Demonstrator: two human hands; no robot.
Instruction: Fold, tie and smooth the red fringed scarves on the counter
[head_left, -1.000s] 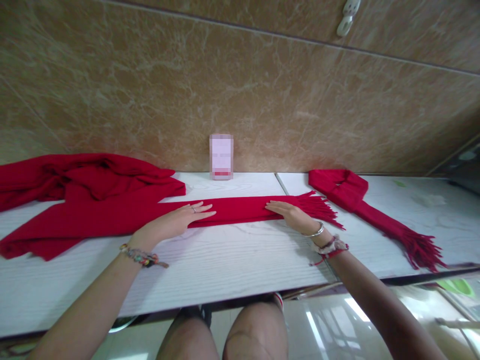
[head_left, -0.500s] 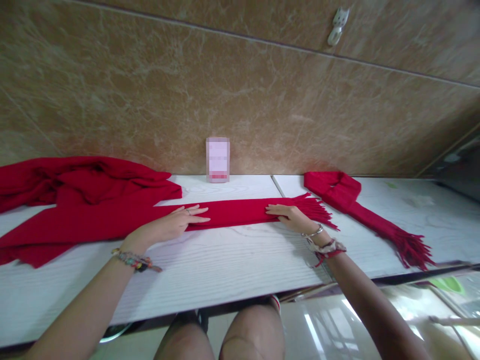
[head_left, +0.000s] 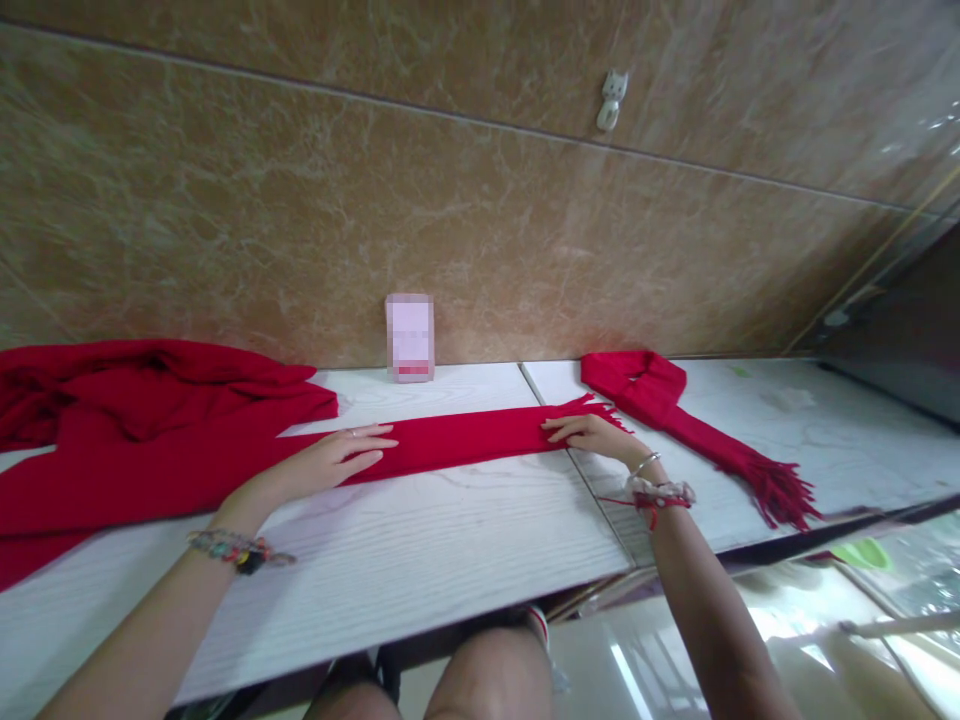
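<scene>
Your red scarf (head_left: 465,438) lies on the white table (head_left: 450,540) in front of you, its long axis running left to right. The strip slants slightly, its right end a little farther from you than its left, and its fringe (head_left: 619,418) points right. Leftward it widens into loose cloth, with a rumpled red heap (head_left: 172,400) near the wall (head_left: 300,220).

Your left hand (head_left: 341,462) rests palm down on the strip, fingers extended and a little spread, pointing right; it has nothing gripped. Your right hand (head_left: 596,436) lies over the strip just before the fringe, fingers loosely bent and pointing left. Its thumb is hidden, but it looks relaxed, pressing on the cloth rather than clasping it. A plain stretch of scarf shows between your hands.

Beyond the strip, a phone (head_left: 410,338) with a blurred face stands upright against the wall. To the right, apart from your hand, a second scarf (head_left: 705,437) has a folded loop near the wall; its tail runs diagonally toward the near right, ending in fringe.
</scene>
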